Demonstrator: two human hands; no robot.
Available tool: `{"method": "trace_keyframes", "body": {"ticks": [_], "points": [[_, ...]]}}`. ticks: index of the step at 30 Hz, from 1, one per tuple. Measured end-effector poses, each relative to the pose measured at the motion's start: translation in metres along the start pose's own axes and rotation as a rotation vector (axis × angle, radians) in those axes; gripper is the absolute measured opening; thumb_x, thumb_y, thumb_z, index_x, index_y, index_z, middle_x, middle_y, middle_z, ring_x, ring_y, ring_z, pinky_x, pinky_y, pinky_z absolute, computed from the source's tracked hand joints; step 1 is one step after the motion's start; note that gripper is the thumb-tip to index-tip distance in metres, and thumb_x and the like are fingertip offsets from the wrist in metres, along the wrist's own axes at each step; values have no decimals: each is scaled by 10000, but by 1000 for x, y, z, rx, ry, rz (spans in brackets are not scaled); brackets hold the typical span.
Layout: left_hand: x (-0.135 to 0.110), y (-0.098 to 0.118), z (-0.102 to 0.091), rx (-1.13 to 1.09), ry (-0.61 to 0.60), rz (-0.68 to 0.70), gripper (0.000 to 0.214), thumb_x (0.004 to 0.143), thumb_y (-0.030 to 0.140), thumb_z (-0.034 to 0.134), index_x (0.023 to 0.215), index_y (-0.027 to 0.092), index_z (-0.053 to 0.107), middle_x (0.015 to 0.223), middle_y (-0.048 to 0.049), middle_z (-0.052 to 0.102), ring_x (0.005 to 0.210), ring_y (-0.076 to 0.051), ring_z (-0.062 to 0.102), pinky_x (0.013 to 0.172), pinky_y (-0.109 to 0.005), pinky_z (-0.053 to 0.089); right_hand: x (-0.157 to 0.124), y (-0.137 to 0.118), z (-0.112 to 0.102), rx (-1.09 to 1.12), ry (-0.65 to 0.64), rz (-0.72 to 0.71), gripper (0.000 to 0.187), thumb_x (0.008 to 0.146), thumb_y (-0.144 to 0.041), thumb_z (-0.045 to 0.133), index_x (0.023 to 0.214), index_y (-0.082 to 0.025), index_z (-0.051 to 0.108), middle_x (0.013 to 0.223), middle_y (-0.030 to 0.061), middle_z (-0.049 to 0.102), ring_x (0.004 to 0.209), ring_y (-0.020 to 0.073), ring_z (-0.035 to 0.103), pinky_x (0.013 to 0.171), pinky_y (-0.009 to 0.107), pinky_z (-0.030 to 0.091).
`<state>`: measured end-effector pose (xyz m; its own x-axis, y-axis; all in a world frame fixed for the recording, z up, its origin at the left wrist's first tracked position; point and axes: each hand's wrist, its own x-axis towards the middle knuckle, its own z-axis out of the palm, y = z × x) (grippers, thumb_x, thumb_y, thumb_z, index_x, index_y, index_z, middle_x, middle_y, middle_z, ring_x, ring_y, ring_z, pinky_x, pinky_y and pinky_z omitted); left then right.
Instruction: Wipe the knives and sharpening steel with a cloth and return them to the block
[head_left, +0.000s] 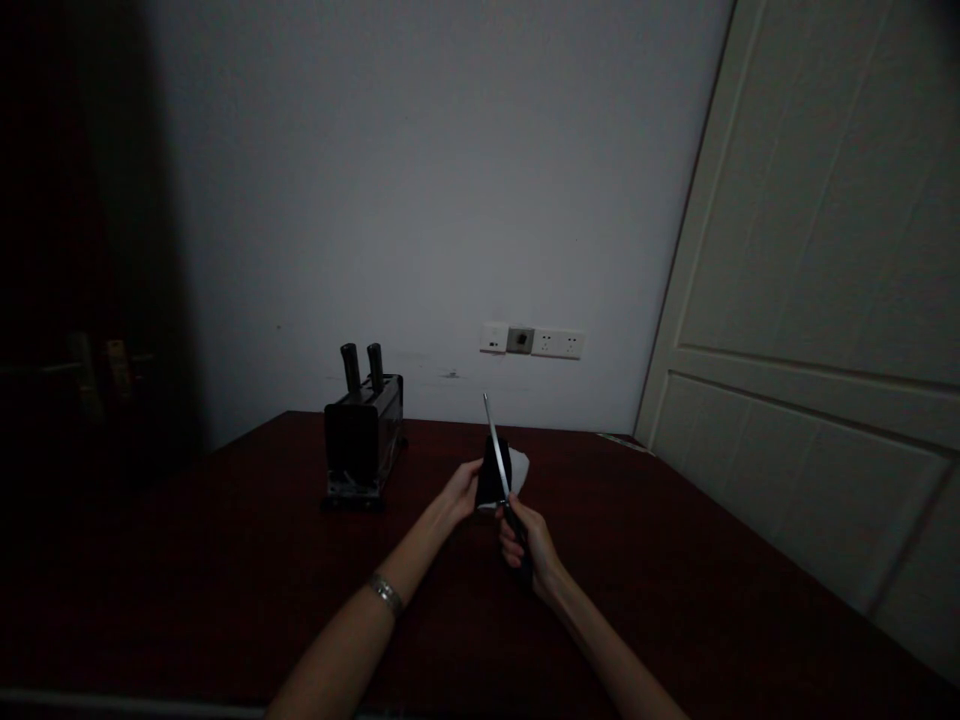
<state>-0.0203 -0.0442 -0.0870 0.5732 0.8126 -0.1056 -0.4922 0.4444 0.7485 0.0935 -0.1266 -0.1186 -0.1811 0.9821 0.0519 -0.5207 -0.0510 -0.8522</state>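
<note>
My right hand [531, 548] is wrapped round the black handle of a knife [496, 455]. Its slim silver blade points up and away from me, seen narrow, so its full shape does not show. Just left of it, my left hand [465, 490] grips a black and white cloth [519, 472], which sits close behind the blade. Whether cloth and blade touch, I cannot tell. Both hands are over the dark red table [442, 620]. To their left stands a black knife block [352, 445], with two dark handles [350, 368] sticking up from its top.
A pale wall [420, 200] rises behind the table, carrying a row of sockets [532, 341]. On the right is a light panelled door [810, 300]. The left side is very dark, with a faint metal door handle [116, 362].
</note>
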Motion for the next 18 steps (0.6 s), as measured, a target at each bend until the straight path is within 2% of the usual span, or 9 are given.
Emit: {"method": "trace_keyframes", "body": {"ticks": [4,7,11,14,18], "points": [[-3,-1,-1,-71,-146,-6,215,786,269,499,765,78,597,661,-84,619,591,-179,576,632,-292,426,1,-1,-2,26,-2,7,400,654,-525,645,688,-145,527,417,-90,404,278,6,235,273,142,174],[-4,-4,-3,-39,-237,72,124,715,181,585,807,99,590,699,-57,605,613,-156,562,665,-290,420,1,-2,-3,24,4,8,392,647,-518,654,670,-156,504,418,-88,411,278,8,240,273,142,173],[-6,-6,-9,99,-364,112,294,617,148,717,877,103,587,778,-50,597,677,-135,560,704,-266,406,0,-2,-2,18,4,5,412,632,-533,661,648,-168,470,421,-85,424,279,10,248,271,140,181],[-6,-6,-12,195,-407,102,320,579,170,766,835,94,591,743,-40,589,663,-127,559,696,-262,407,0,-1,-2,15,-7,21,436,621,-557,659,635,-170,457,423,-84,429,279,9,248,267,140,187],[-8,-4,-10,274,-388,89,318,572,171,777,827,86,608,769,-49,602,695,-129,571,707,-252,404,1,-1,-4,16,11,14,440,620,-557,657,622,-174,441,421,-88,423,278,6,247,268,138,193]]}}
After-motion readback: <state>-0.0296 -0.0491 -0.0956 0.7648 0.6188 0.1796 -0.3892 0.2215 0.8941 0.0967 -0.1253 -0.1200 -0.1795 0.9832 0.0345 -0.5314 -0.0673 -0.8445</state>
